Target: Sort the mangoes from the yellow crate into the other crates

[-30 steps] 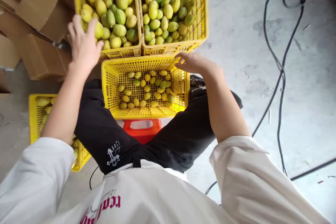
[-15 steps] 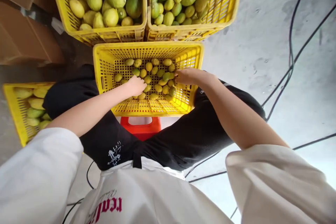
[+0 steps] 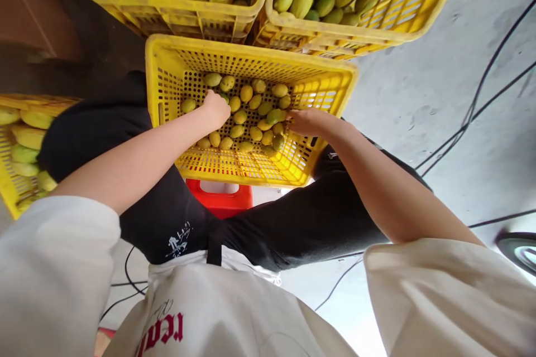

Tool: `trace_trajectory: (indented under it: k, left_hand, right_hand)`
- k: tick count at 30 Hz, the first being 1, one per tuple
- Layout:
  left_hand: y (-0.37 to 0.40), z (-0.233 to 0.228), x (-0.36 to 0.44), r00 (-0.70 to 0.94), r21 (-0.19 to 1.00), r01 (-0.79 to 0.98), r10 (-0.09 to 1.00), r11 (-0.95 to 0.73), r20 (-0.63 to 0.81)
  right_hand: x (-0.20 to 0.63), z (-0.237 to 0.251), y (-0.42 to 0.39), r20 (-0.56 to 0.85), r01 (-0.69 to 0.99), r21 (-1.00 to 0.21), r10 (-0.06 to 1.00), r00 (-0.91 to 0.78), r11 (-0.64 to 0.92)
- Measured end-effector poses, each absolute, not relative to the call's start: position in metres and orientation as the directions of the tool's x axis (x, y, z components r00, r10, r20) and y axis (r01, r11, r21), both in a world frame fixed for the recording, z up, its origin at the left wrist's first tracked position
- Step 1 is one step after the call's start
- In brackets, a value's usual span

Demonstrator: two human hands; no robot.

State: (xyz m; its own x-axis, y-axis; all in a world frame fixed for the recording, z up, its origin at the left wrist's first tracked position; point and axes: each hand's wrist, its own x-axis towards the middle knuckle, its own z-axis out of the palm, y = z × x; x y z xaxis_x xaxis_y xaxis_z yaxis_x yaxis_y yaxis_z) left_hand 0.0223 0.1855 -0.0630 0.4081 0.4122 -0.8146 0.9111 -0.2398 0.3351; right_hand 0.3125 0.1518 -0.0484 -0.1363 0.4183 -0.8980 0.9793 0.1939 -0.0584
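A yellow perforated crate [image 3: 251,54] stands between my knees, with several small yellow-green fruits [image 3: 251,118] spread over its floor. My left hand [image 3: 215,109] is down inside it on the left, fingers curled over the fruit, and whether it grips one is hidden. At the crate's right side my right hand [image 3: 307,121] lies low, fingers stretched toward the fruit and touching the nearest ones, holding nothing I can see.
Two yellow crates of larger green-yellow fruit stand behind, one at back left [image 3: 167,14] and one at back right [image 3: 360,33]. Another fruit crate [image 3: 12,192] is at my left. A red stool [image 3: 220,201] is under me. Black cables [image 3: 473,117] cross the concrete floor.
My left hand left the back left crate and came down into the near crate. My right hand dropped from the rim onto the fruit. The view has tilted closer and rightward.
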Motion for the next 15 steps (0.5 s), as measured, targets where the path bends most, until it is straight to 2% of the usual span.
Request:
trace_trajectory:
  k: [6, 11, 15]
  left_hand:
    - [0.157, -0.059, 0.039, 0.509, 0.428, 0.86, 0.399, -0.278, -0.763]
    - [0.126, -0.06, 0.054, 0.525, 0.489, 0.85, 0.39, -0.197, -0.757]
    - [0.099, -0.056, 0.064, 0.465, 0.496, 0.868, 0.398, -0.028, -0.791]
  right_hand:
    - [0.302, -0.035, 0.162, -0.93, 0.978, -0.051, 0.347, -0.121, 0.204]
    - [0.3, -0.033, 0.168, -0.933, 0.986, -0.043, 0.346, -0.098, 0.163]
    - [0.297, -0.031, 0.174, -0.932, 0.989, -0.041, 0.35, -0.088, 0.14]
